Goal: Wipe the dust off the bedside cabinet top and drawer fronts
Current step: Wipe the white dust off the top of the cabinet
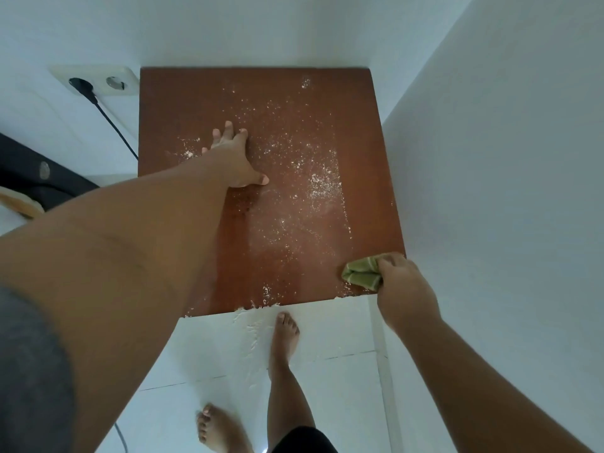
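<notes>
Brown cabinet top (196,93), white dust (322,184) scattered on it, green cloth (361,273) at near right corner

The cabinet top (196,103) under my left hand (233,158) is reddish-brown wood with a smooth, faintly satin finish, dulled by white powdery dust (313,181) scattered in specks and smears. The cloth (361,273) bunched in my right hand (403,289) is soft green fabric with pale stripes, ribbed like towelling. The floor (343,371) is glossy white tile. The walls (490,158) look matt, painted white.
</notes>
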